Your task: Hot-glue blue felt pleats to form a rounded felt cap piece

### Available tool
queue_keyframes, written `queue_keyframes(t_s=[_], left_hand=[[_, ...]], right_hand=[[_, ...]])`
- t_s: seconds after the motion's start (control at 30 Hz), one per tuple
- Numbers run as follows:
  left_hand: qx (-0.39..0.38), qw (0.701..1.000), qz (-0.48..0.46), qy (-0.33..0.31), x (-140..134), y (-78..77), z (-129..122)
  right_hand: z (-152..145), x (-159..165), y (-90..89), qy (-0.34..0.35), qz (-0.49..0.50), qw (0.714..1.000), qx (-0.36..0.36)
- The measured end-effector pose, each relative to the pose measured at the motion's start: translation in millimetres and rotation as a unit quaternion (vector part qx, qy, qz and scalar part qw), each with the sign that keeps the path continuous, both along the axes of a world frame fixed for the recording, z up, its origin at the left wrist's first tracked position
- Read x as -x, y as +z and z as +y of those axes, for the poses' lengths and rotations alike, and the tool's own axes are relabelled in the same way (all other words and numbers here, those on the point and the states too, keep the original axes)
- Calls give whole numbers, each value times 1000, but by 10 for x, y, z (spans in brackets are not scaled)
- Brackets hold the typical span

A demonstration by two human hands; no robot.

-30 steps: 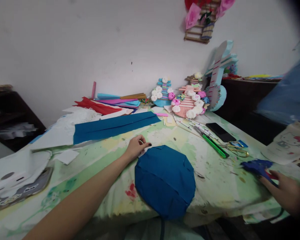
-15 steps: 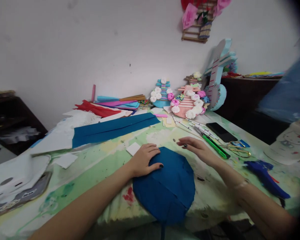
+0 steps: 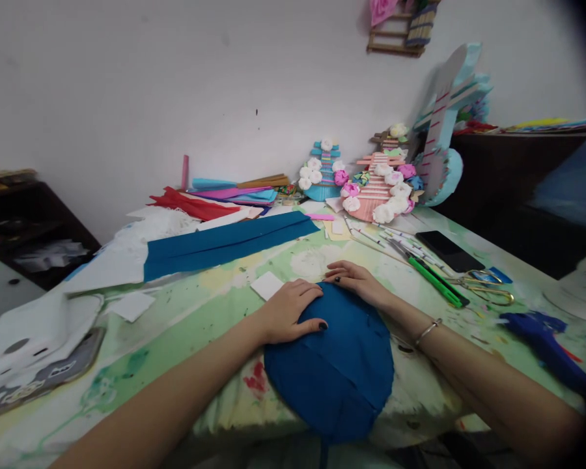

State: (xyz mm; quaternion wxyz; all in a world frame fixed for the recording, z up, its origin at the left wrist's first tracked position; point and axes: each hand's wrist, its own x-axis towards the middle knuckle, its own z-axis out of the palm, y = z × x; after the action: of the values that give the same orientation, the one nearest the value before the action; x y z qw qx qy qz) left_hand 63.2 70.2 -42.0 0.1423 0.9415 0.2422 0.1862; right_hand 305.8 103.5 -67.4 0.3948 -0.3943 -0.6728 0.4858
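Observation:
A round, flat piece covered in dark blue paper [image 3: 336, 374] lies at the table's near edge, with creases across its surface and a narrow blue strip below it. My left hand [image 3: 293, 312] rests flat on its upper left part, fingers stretched and thumb spread out over the blue. At the far rim, my right hand [image 3: 359, 281] touches the upper right edge with its fingers extended and a little bent; its fingertips point left toward my left hand. A small white paper square [image 3: 267, 286] sits just beyond my left fingers.
A long blue crepe paper strip [image 3: 229, 244] lies farther back. To the right are a green cutter [image 3: 437, 281], a black phone [image 3: 450, 251], gold-handled scissors [image 3: 488, 290] and a blue glue gun [image 3: 542, 339]. Flower-decorated guitar shapes [image 3: 377, 189] stand by the wall.
My right hand has come left and down onto the blue piece's far edge from above the table. My left hand stays on the piece. The camera view has shifted slightly.

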Motion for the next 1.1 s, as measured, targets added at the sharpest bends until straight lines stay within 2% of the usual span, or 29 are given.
queue_keyframes(t_s=[0.4,1.1], left_hand=[[-15,1000,11,3,-20,11,-9],[-22,1000,16,-1,-14,3,3]], right_hand=[[-3,12,-2,7,34,999,42],[-78,38,46,-37,-1,999,5]])
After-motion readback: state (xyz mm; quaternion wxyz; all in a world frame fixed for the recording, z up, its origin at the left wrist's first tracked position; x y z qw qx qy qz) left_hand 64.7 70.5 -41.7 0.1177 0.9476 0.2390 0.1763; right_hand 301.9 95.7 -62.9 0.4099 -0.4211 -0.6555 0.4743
